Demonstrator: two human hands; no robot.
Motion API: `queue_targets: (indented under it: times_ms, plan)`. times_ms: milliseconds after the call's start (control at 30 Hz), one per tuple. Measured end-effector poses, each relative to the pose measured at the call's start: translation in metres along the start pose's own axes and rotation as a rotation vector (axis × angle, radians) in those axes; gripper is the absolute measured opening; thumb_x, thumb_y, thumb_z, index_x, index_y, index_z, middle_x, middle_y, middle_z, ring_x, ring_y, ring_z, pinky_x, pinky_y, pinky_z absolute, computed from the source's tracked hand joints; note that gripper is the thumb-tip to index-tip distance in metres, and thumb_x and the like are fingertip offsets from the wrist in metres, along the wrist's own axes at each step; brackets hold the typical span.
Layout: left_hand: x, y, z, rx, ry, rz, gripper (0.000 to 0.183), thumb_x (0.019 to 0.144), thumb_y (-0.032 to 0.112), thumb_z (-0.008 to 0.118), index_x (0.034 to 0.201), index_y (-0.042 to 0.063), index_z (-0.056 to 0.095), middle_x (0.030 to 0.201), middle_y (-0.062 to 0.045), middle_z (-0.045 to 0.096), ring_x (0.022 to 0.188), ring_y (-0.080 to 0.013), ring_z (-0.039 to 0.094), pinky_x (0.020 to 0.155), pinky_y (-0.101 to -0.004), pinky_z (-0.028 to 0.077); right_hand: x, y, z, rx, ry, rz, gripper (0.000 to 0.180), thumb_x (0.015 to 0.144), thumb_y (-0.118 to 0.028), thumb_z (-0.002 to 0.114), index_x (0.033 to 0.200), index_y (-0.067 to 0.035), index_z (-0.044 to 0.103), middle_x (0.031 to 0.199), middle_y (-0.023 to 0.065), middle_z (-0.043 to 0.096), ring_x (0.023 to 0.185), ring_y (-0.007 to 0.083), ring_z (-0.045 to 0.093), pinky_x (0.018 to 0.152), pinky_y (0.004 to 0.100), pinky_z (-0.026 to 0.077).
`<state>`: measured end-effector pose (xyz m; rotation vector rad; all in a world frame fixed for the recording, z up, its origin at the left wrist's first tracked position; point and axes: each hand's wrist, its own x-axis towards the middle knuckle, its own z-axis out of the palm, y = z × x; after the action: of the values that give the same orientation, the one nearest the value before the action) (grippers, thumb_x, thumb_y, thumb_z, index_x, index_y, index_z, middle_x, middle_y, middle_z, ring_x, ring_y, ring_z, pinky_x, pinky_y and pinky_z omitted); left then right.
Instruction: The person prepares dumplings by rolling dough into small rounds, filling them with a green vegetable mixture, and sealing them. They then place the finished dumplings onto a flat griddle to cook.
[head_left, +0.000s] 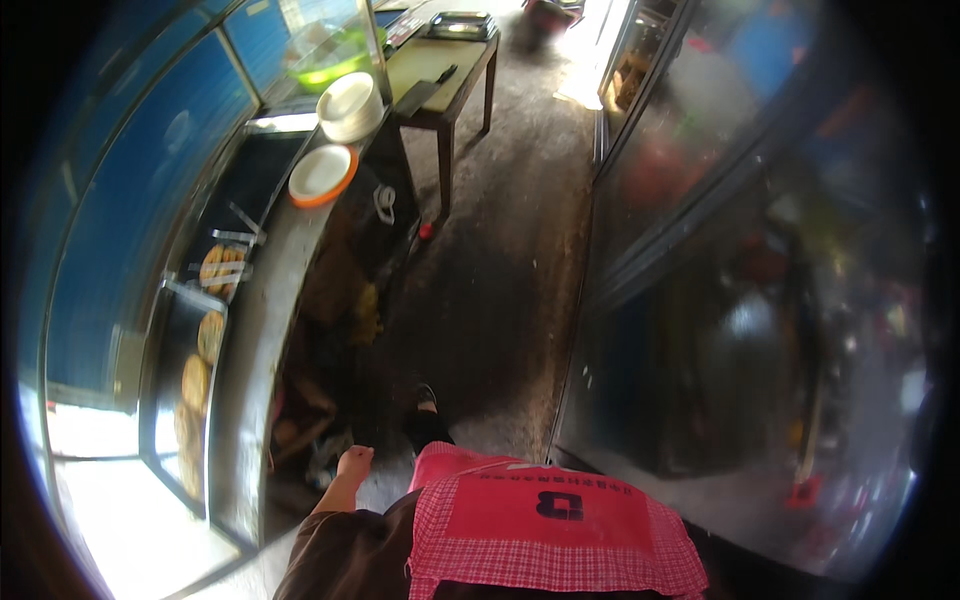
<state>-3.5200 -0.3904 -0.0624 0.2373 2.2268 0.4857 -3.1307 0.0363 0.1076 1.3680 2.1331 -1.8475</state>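
Note:
My left hand (358, 459) hangs low beside the metal counter (259, 330), below a dark sleeve; its fingers look curled, and I see nothing in them. My right hand is out of view. I wear a red checked apron (547, 517) that bears writing. Flat round breads (196, 382) lie in trays behind the counter ledge, with metal tongs (217, 274) across some of them. Further along the ledge are a white plate with an orange rim beneath (322, 174) and a stack of white plates (350, 109).
A wooden table (450, 112) ahead holds a cleaver (420, 96) and a metal tray (461, 25). A green basin (334, 71) stands behind the plates. Dark glossy panels (675, 337) line the right side. A small red object (426, 231) lies on the floor.

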Motion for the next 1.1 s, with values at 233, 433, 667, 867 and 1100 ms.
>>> queue_targets:
  times_ms: [233, 433, 667, 867, 1100]
  plan:
    - [0.173, 0.227, -0.073, 0.178, -0.155, 0.275, 0.036, 0.090, 0.038, 0.056, 0.102, 0.006, 0.068, 0.101, -0.018, 0.069, 0.100, -0.0346, 0.064, 0.087, -0.0425, 0.050, 0.053, -0.020, -0.016, -0.012, 0.252, 0.306, 0.039, 0.086, -0.035, 0.069, 0.112, -0.005, 0.064, 0.103, 0.0084, 0.065, 0.095, 0.0159, 0.058, 0.085, 0.0302, 0.046]
    - [0.253, 0.519, -0.055, 0.013, -0.328, 0.642, 0.035, 0.091, 0.033, 0.059, 0.112, 0.006, 0.064, 0.106, -0.015, 0.068, 0.102, -0.0288, 0.065, 0.089, -0.0360, 0.049, 0.063, 0.005, -0.031, 0.140, 0.405, 0.643, 0.041, 0.086, -0.033, 0.069, 0.115, -0.006, 0.063, 0.108, 0.0097, 0.065, 0.100, 0.0166, 0.059, 0.088, 0.0309, 0.046]
    - [0.311, 0.688, -0.056, 0.157, -0.330, 0.689, 0.035, 0.090, 0.031, 0.059, 0.111, 0.003, 0.064, 0.105, -0.016, 0.068, 0.100, -0.0286, 0.066, 0.088, -0.0360, 0.050, 0.194, -0.008, -0.136, -0.167, 0.069, 0.615, 0.043, 0.085, -0.031, 0.070, 0.119, -0.006, 0.061, 0.113, 0.0112, 0.065, 0.106, 0.0174, 0.059, 0.093, 0.0316, 0.046]
    - [0.363, 0.813, -0.079, 0.093, -0.368, 0.701, 0.030, 0.091, 0.025, 0.060, 0.111, 0.002, 0.065, 0.102, -0.016, 0.069, 0.096, -0.0258, 0.067, 0.085, -0.0341, 0.051, 0.420, -0.140, -0.355, 0.001, 0.527, 0.160, 0.041, 0.086, -0.025, 0.067, 0.121, -0.005, 0.060, 0.110, 0.0135, 0.068, 0.101, 0.0194, 0.065, 0.090, 0.0321, 0.050]
    - [0.482, 1.051, -0.074, -0.183, -0.519, 0.744, 0.026, 0.092, 0.019, 0.061, 0.110, 0.000, 0.064, 0.100, -0.012, 0.070, 0.092, -0.0177, 0.067, 0.082, -0.0294, 0.052, 0.617, -0.263, -0.483, 0.159, 0.449, 0.233, 0.042, 0.088, -0.027, 0.066, 0.123, -0.004, 0.059, 0.111, 0.0100, 0.068, 0.101, 0.0179, 0.064, 0.089, 0.0308, 0.050]
